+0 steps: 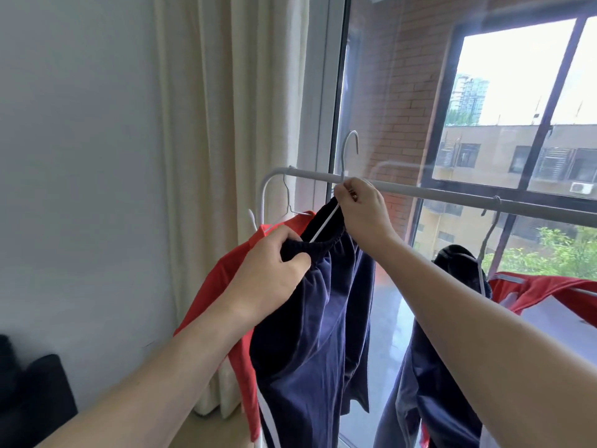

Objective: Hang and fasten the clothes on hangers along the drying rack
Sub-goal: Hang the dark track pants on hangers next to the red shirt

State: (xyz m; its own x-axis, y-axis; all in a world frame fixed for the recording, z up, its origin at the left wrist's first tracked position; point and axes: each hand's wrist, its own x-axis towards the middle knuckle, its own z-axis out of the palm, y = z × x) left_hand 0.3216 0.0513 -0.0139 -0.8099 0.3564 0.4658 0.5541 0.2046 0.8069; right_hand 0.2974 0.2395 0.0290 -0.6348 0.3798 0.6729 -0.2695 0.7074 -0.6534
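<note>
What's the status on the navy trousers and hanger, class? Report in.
Right hand pinching hanger at the neck; hook above the rail, not yet on. Left hand gripping trousers waistband. Red top hung close on the left.

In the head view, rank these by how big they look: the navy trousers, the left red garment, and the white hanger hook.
1. Navy trousers
2. Left red garment, though the trousers partly hide it
3. Hanger hook

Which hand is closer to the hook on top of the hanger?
Right. The right hand pinches the white hanger just below its hook. The left hand is lower, gripping the navy pants waistband.
</note>
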